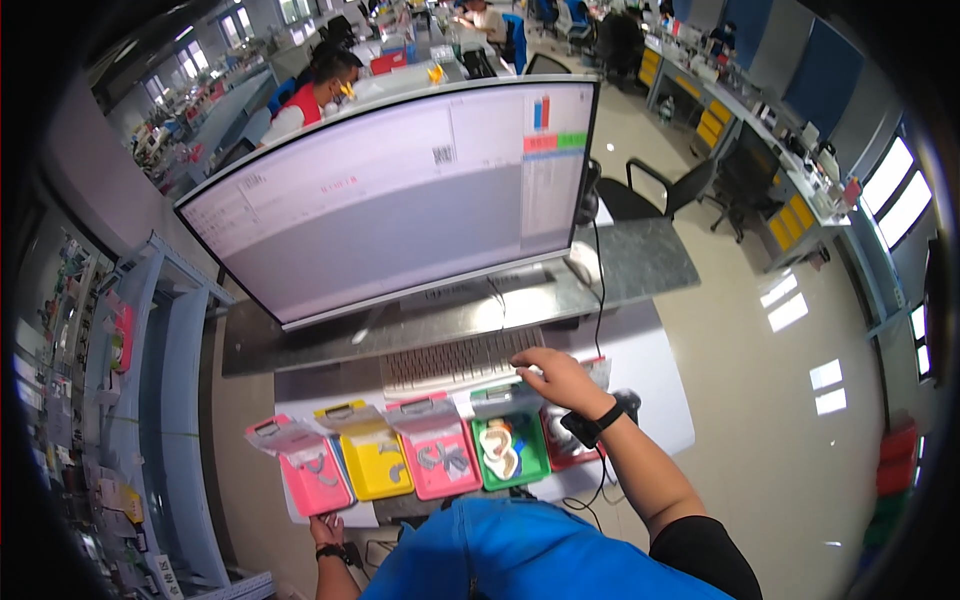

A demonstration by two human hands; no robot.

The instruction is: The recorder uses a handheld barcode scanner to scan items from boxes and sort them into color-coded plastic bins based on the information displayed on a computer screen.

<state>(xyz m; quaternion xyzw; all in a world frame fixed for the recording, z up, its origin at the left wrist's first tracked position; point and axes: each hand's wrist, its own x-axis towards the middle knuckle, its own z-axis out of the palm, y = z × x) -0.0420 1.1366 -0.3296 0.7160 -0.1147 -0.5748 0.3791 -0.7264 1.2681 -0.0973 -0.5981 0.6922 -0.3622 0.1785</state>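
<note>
My left hand [326,530] holds the near edge of the leftmost pink tray [319,502], its fingers at the rim. That tray carries small grey curved pieces [318,466]. My right hand [555,378] hovers over the right end of a white keyboard [435,368], fingers apart and holding nothing. To the right of the pink tray stand a yellow tray [372,489] with grey pieces, a second pink tray [446,489] with grey arch-shaped pieces, and a green tray [537,466] with cream dental arch models [497,446]. A red tray [570,461] is partly hidden by my right arm.
A large monitor [390,220] stands on a grey raised shelf [640,270] behind the keyboard. A white mouse [583,262] and black cable [600,310] are at its right. Blue shelving [165,350] stands left. A person in red [305,105] sits beyond the monitor.
</note>
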